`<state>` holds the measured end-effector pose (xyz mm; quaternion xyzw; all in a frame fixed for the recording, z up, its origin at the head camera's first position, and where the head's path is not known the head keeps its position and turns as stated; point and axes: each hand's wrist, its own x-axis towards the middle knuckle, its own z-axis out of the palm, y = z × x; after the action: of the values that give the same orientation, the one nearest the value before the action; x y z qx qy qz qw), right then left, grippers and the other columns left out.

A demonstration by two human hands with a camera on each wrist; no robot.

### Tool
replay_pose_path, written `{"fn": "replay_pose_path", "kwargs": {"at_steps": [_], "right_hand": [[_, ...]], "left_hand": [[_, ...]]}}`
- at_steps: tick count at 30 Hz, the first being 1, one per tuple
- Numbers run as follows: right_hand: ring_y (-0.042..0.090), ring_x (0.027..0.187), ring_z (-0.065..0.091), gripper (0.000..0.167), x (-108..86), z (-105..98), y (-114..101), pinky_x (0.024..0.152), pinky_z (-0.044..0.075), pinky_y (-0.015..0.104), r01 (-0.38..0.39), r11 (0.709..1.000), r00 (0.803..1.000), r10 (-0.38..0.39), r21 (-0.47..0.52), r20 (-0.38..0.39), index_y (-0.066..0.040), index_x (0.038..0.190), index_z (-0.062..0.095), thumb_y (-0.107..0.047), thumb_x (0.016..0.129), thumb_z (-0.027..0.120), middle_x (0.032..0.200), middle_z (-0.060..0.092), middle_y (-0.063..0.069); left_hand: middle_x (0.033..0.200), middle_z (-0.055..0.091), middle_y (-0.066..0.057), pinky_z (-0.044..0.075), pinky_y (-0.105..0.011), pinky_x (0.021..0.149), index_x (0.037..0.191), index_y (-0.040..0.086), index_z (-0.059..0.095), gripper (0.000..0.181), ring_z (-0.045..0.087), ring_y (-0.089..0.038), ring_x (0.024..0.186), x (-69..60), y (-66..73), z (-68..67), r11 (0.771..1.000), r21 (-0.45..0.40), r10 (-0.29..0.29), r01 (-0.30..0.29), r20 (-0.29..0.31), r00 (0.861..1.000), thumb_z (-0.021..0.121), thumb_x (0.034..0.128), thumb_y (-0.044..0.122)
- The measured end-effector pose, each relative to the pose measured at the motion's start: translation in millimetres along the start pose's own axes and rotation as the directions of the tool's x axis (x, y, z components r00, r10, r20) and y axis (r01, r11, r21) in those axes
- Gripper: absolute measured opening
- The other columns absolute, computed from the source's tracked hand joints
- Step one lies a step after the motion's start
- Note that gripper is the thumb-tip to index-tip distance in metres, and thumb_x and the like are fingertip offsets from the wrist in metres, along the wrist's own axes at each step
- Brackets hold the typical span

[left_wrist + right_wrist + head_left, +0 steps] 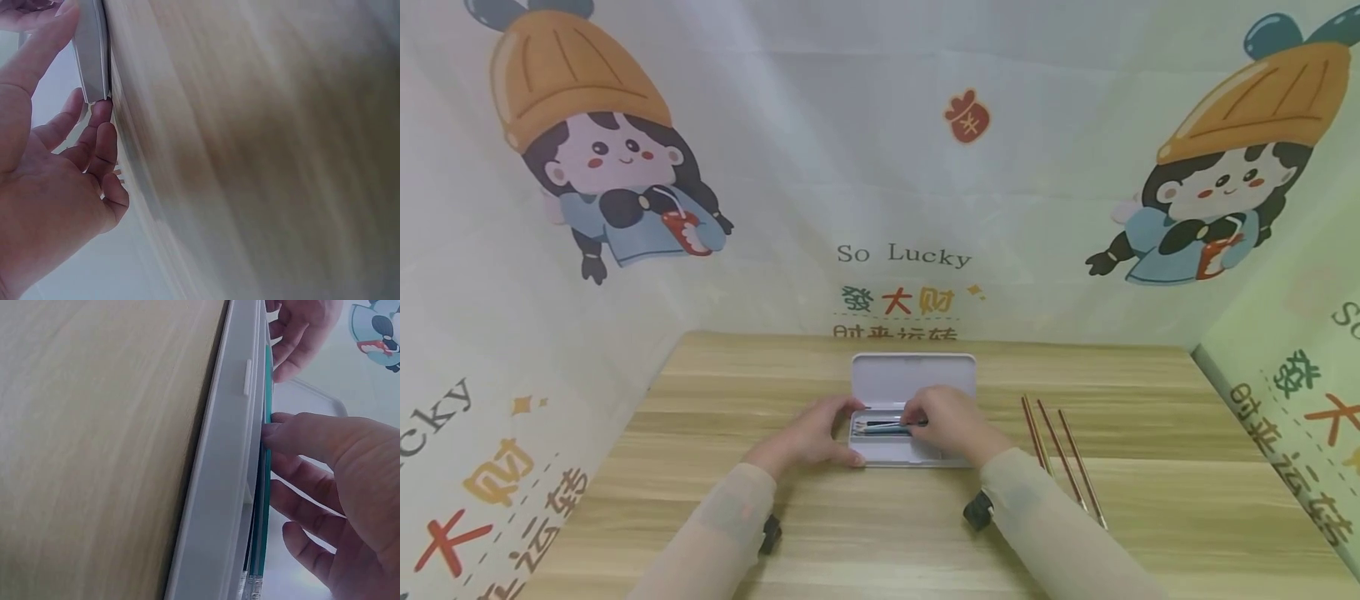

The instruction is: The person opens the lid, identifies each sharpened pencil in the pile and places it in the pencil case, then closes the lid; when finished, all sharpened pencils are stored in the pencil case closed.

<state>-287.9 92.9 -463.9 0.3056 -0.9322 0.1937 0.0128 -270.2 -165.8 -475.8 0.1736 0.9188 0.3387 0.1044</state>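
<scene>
A pale grey pencil case [887, 452] lies open on the table, its lid [913, 377] raised at the back. At the case's left end, my left hand [812, 433] grips it, thumb at the front corner and fingers at the back. Over the right half, my right hand [953, 423] pinches a teal pencil [262, 519] between thumb and fingers. That pencil runs along the case, with a silvery band near one end. Several slim pencils [876, 428] lie in the tray, light tips to the left. The right hand hides the tray's right part.
To the right of the case, several thin reddish-brown sticks [1071, 454] lie on the wooden table [1180, 500], partly behind the right sleeve. A printed cloth [790, 167] hangs behind the table and at both sides. Black wrist cameras [979, 510] sit on both forearms.
</scene>
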Motion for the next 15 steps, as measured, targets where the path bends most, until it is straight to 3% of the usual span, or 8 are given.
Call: {"fn": "replay_pose_path", "kwargs": {"at_steps": [6,15], "right_hand": [[0.012,0.088,0.069,0.011,1.1,1.8,2.8,0.085,0.058,0.036,-0.029,0.998,0.999,0.027,0.048,0.038,-0.018,0.09,0.08,-0.009,0.083,0.079,0.089,0.077,-0.006],[0.019,0.091,0.071,0.013,-11.7,-0.2,13.6,0.089,0.059,0.039,0.056,0.997,0.998,-0.054,0.046,-0.044,-0.01,0.094,0.079,-0.007,0.082,0.08,0.093,0.077,0.001]], "left_hand": [[0.142,0.06,-0.012,0.034,-0.057,0.121,0.141,0.013,0.057,0.085,0.051,-0.035,0.136,-1.5,0.6,-1.3,1.0,0.014,0.002,-0.002,0.004,1.0,0.096,0.0681,0.031],[0.143,0.06,-0.014,0.036,-0.057,0.12,0.14,0.011,0.057,0.085,0.052,-0.036,0.136,-1.1,2.5,-0.9,1.0,0.011,0.003,-0.003,0.002,1.0,0.096,0.0668,0.03]]}}
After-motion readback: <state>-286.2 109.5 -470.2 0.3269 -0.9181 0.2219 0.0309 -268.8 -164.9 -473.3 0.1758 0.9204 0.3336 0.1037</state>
